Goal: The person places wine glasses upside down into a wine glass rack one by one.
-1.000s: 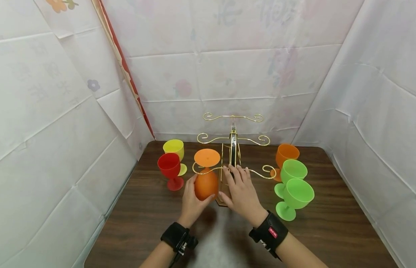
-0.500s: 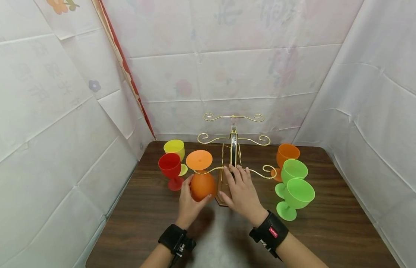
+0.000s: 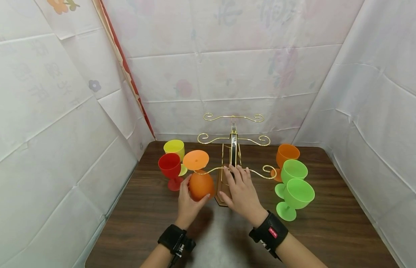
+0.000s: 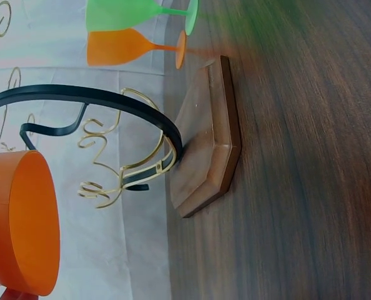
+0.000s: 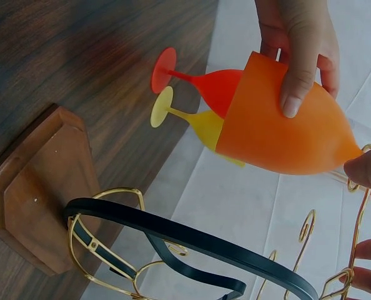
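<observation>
Woodgrain table (image 3: 134,223), left grip (image 3: 188,205) curled round smooth inverted goblet (image 3: 201,185), right grip (image 3: 244,195) spread at scrolled gold wire (image 3: 258,174)

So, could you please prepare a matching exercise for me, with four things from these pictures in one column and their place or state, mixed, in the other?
Column one
1. Red goblet
2. Held orange goblet
3. Nearer green goblet
4. Metal rack

Column two
A. Upright, to the right of the rack
B. On a wooden base, between the upright goblets on both sides
C. Upright, just in front of the yellow goblet
D. Upside down, gripped by the left hand

Right pairs: 1-C, 2-D, 3-A, 4-B
</observation>
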`<state>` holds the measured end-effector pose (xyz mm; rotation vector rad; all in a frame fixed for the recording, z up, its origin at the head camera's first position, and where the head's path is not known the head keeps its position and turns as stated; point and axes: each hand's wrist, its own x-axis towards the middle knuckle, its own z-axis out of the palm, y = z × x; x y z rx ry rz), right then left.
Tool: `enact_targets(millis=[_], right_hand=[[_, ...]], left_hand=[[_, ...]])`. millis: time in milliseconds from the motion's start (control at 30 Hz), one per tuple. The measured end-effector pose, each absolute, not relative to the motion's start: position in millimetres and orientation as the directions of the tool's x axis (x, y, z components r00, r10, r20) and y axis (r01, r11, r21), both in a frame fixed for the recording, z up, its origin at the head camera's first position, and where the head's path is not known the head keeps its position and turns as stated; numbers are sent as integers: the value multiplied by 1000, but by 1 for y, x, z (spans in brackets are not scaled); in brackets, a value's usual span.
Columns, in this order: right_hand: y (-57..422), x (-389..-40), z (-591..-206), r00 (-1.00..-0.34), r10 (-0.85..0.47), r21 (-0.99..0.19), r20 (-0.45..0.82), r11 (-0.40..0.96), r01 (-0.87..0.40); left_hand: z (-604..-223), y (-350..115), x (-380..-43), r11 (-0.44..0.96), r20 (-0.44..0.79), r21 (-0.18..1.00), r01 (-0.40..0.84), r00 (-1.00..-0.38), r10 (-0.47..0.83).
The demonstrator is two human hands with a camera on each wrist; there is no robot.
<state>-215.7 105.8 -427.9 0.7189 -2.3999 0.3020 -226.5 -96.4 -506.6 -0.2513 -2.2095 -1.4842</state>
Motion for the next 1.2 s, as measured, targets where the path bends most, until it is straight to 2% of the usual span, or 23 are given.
enact_targets(millis=[400,1200], right_hand=[[107,-217,-430,-661,-421,-42,622,824,-565],[106,-217,-429,-666,-418,-46,618,826,-561]], left_hand=[[-511,-92,-235,431,422,838,336,-899,-119],[-530,-93,-250,537,438,775,334,-896,-76]])
